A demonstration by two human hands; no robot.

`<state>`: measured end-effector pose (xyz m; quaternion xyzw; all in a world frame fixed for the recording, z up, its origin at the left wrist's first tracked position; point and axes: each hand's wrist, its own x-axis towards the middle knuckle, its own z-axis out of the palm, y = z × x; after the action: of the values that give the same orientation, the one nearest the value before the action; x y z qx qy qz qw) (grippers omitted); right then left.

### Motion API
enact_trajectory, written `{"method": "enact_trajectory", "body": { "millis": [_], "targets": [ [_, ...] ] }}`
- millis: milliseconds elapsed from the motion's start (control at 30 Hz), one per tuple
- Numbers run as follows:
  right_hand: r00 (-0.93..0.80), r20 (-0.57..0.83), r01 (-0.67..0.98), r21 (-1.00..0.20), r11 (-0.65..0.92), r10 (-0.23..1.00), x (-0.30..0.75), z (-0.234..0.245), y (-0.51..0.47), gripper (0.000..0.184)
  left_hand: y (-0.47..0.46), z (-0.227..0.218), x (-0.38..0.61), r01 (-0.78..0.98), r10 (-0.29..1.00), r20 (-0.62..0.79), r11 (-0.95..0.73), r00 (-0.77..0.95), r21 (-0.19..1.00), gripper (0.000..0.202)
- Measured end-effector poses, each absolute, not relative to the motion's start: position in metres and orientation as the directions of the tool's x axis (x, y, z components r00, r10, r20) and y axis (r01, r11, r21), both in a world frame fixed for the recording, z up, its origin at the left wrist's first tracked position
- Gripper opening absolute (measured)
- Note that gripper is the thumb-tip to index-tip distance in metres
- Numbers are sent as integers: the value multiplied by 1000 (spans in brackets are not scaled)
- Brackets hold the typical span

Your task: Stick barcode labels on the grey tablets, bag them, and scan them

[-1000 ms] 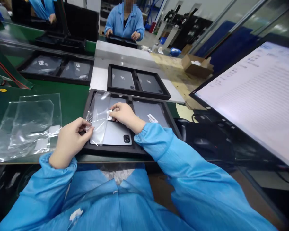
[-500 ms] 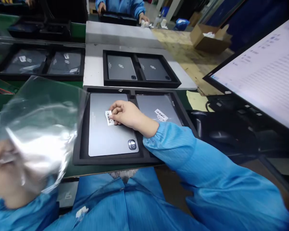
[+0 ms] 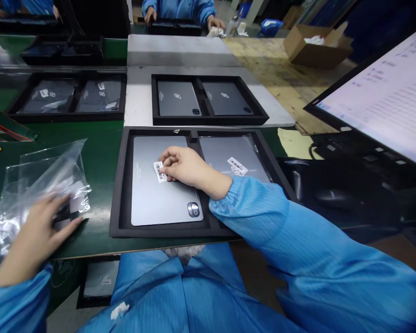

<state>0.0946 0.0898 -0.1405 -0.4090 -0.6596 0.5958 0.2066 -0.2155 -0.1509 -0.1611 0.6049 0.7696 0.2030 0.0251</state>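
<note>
My right hand (image 3: 183,167) pinches a white barcode label (image 3: 160,171) above the back of a grey tablet (image 3: 161,206). That tablet lies camera side up in the left compartment of a black foam tray (image 3: 152,230). In the right compartment sits a second tablet (image 3: 222,150), apparently in clear film, with a barcode label (image 3: 237,165) on it; my right wrist and sleeve cover part of it. On the left, my left hand (image 3: 43,226) rests with fingers apart on clear plastic bags (image 3: 52,171). Something dark, which I cannot make out, shows beside its fingers.
Behind stand another tray with two tablets (image 3: 176,99) and, to the left, a tray of bagged tablets (image 3: 99,97). A monitor (image 3: 384,92) and mouse (image 3: 333,196) are on the right. Across the table, a person's hands (image 3: 215,22) show beside a dark tray.
My left hand has put the clear bag down onto the table at the left, and its fingers have spread. My right hand stays over the tablet, pinching the label.
</note>
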Motion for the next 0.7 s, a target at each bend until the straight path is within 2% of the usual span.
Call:
{"method": "enact_trajectory", "body": {
  "millis": [67, 133, 333, 533, 633, 700],
  "targets": [
    [-602, -197, 276, -961, -30, 774, 95, -141, 90, 27, -143, -175, -215, 962, 969, 114, 196, -220, 191, 66],
    [-619, -184, 272, -962, -11, 763, 95, -142, 91, 25, -139, -179, -211, 965, 967, 73, 235, -244, 114, 68],
    [-624, -162, 298, -954, 41, 764, 95, -143, 93, 25, -138, -166, -202, 947, 955, 6, 295, -298, 125, 71],
    [-635, -120, 316, -942, 115, 763, 92, -145, 93, 25, -138, -168, -207, 904, 942, 44, 306, -333, 298, 64],
    [-652, -100, 346, -921, 177, 752, 92, -143, 94, 25, -143, -152, -192, 786, 906, 92, 303, -413, 539, 49],
    [-669, -115, 403, -886, 229, 734, 94, -139, 96, 25, -142, -129, -167, 730, 940, 107, 176, -323, 660, 48]
  ]
}}
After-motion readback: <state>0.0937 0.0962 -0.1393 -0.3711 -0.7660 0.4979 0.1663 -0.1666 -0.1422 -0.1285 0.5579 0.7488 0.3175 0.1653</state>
